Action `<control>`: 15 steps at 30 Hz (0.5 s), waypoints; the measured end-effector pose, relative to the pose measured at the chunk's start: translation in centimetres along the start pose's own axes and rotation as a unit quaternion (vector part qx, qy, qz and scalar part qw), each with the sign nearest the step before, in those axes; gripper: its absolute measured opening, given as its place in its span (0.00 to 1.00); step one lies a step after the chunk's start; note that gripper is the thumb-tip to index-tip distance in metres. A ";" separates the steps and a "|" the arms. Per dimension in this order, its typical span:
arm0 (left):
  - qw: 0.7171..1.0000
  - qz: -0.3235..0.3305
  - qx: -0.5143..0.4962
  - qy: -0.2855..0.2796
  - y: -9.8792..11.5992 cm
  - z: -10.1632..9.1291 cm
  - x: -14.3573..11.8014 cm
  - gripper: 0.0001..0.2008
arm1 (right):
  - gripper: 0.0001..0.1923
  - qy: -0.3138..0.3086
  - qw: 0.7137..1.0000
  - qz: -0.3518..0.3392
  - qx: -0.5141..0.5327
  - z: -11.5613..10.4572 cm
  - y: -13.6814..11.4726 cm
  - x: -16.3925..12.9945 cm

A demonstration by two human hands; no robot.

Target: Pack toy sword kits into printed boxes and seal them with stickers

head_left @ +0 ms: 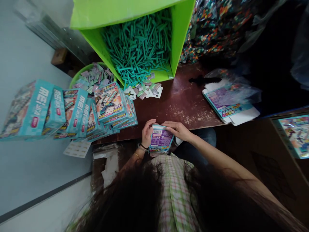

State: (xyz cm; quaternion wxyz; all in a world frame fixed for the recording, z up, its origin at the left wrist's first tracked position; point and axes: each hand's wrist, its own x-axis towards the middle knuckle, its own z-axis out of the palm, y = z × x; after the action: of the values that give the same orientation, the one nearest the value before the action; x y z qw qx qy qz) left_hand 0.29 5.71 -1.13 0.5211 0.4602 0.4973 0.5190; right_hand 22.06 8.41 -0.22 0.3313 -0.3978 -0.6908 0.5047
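Note:
Close to my body, at the table's front edge, I hold a toy box point(161, 140) with its purple printed back facing up. My left hand point(146, 133) grips its left side, thumb and fingers around the edge. My right hand point(179, 130) has its fingers on the top right corner, by the pale end flap. What is inside the box is hidden. Beyond my hands, small packets and printed cards point(147, 90) lie in front of a green bin point(183, 35) full of teal plastic sticks point(140, 45).
Stacked toy boxes point(111, 103) and a leaning row of boxes point(72, 112) fill the left. A green basket point(73, 80) holds small packets. Flattened cartons point(224, 103) under clear bags lie right. Bags of coloured pieces point(214, 29) stand behind; a large carton point(256, 161) sits lower right.

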 end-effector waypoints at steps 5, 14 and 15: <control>0.973 0.148 0.174 -0.012 -1.5 -0.7 -0.5 0.22 | 0.23 0.005 1.000 -0.012 0.011 0.0 1.6 -0.6; 0.965 0.172 0.193 0.051 -1.0 -1.1 0.0 0.22 | 0.25 -0.011 0.987 -0.094 -0.131 2.4 1.3 -1.2; 0.964 0.170 0.191 0.068 -0.6 -1.1 0.7 0.22 | 0.29 0.027 0.990 -0.082 -0.114 2.6 1.1 -1.2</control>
State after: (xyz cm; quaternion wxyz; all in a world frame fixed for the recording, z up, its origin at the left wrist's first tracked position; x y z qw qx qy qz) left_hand -0.82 6.32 -1.84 0.2929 0.5925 0.5359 0.5253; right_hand 20.67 6.42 -2.03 0.3429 -0.3885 -0.7650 0.3824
